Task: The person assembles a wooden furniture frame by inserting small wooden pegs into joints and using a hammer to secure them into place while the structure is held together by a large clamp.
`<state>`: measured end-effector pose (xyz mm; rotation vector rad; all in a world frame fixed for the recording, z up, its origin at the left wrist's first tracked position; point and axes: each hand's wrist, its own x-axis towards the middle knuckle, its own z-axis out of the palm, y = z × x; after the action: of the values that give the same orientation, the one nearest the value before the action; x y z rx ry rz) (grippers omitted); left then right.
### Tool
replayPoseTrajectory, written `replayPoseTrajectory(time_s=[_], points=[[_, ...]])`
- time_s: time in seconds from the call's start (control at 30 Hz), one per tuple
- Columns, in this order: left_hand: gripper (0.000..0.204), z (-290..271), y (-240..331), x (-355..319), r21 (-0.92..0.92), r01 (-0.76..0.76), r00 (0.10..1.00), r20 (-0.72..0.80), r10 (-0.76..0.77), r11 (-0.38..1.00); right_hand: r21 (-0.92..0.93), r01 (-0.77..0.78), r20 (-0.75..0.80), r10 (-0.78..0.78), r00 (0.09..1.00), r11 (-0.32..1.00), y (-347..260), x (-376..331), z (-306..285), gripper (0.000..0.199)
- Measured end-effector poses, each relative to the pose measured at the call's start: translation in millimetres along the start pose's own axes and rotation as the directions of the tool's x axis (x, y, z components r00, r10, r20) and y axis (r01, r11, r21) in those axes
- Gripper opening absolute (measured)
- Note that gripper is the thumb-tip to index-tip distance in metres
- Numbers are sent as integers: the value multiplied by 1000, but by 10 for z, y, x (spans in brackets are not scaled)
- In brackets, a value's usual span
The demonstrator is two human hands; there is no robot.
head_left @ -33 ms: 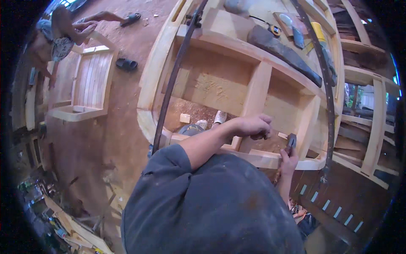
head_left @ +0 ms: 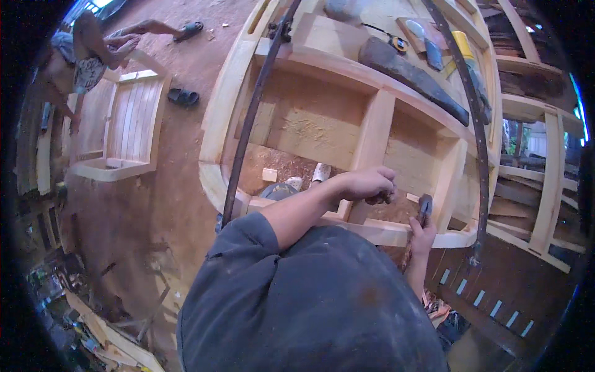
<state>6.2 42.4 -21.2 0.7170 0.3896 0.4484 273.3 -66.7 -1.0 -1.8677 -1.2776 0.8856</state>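
A pale wooden frame [head_left: 214,180] with rounded corners lies in front of me, split by cross pieces. My left hand [head_left: 372,186] is curled closed above its middle divider [head_left: 377,127]; something dark shows under the fingers, too small to make out. At the frame's near edge, right of the left hand, my right hand [head_left: 423,235] is wrapped round a hammer [head_left: 425,206]. Its dark metal head sticks up past the fist, beside the short right-hand cross piece [head_left: 451,180], and part of the brown handle shows below.
Two dark metal clamp bars [head_left: 251,115] [head_left: 474,115] span the frame. Beyond lie a long dark timber block [head_left: 412,80], a tape measure [head_left: 398,43] and a yellow-capped bottle [head_left: 462,46]. At the left, another person [head_left: 87,56] is beside a slatted wooden piece [head_left: 131,118]. Racked timber [head_left: 551,186] stands right.
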Motion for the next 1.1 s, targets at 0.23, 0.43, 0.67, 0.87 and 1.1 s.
replayPoseTrajectory(time_s=[0.23, 0.43, 0.67, 0.87, 1.1], points=[[12, 8, -36, 38, 116, 12, 995, -104, 0, 993, -151, -124, 39, 132, 991, 981, 73, 82, -75, 36], [20, 26, -20, -9, 197, -21, 988, -144, 50, 980, -120, -166, 55, 173, 983, 979, 30, 50, -31, 40], [23, 26, -2, -8, 86, -23, 997, -68, 29, 996, -46, -33, 41, 35, 999, 998, 32, 43, 7, 30], [24, 18, -17, 24, 92, 11, 999, -49, -6, 996, -102, -117, 37, 121, 992, 988, -18, 67, 19, 30], [26, 37, 0, 19, 162, 26, 999, -29, -22, 987, -334, -156, 51, 183, 982, 929, -118, 164, 65, 41]])
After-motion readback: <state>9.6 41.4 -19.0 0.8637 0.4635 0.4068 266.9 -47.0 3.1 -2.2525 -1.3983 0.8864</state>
